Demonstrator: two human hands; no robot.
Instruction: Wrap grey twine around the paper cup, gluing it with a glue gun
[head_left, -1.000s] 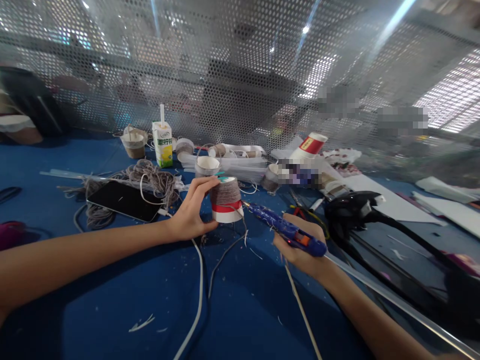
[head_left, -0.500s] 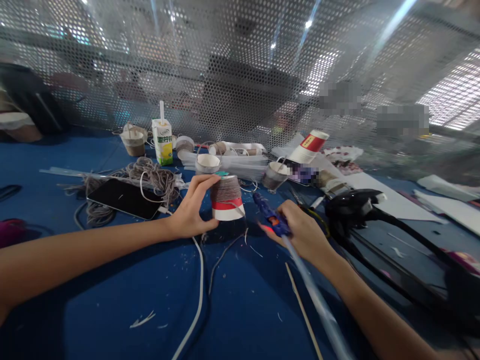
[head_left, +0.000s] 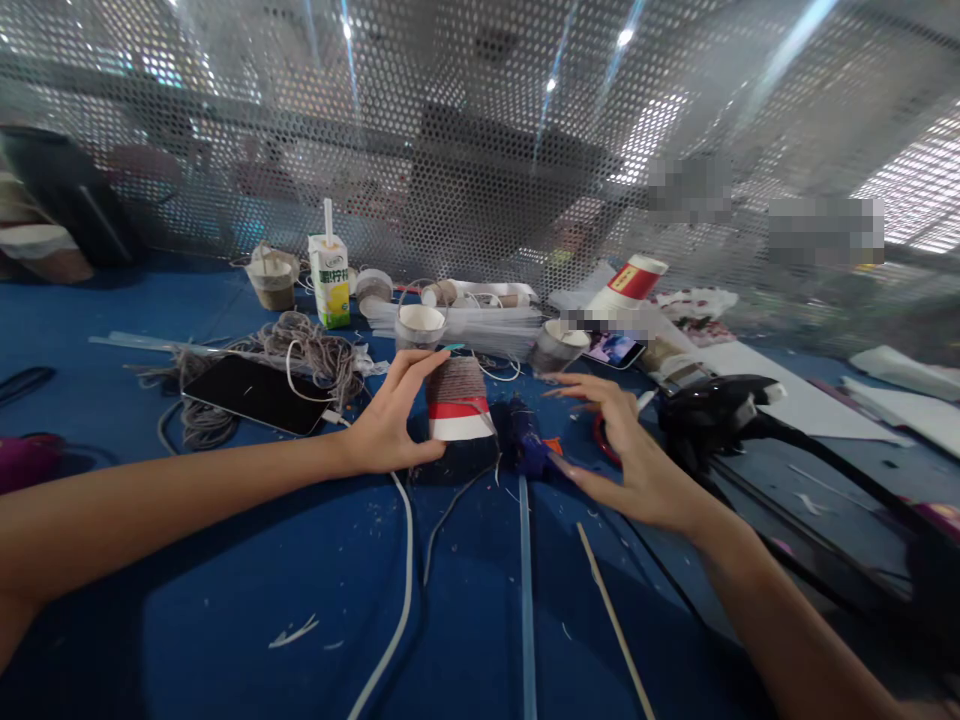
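Observation:
My left hand grips an upside-down paper cup standing on the blue table; grey-brown string is wound round its upper part, with a red band and white rim below. A blue glue gun lies on the table just right of the cup, a clear glue stick trailing from it toward me. My right hand hovers open beside the gun, fingers spread, holding nothing.
A black phone and a tangle of string lie to the left. Paper cups, a milk carton and a stack of cups stand behind. A black lamp stand is at right. A perforated metal screen closes the back.
My right hand turned the glue gun, set it down beside the cup and let go, its fingers now spread. My left hand kept hold of the cup.

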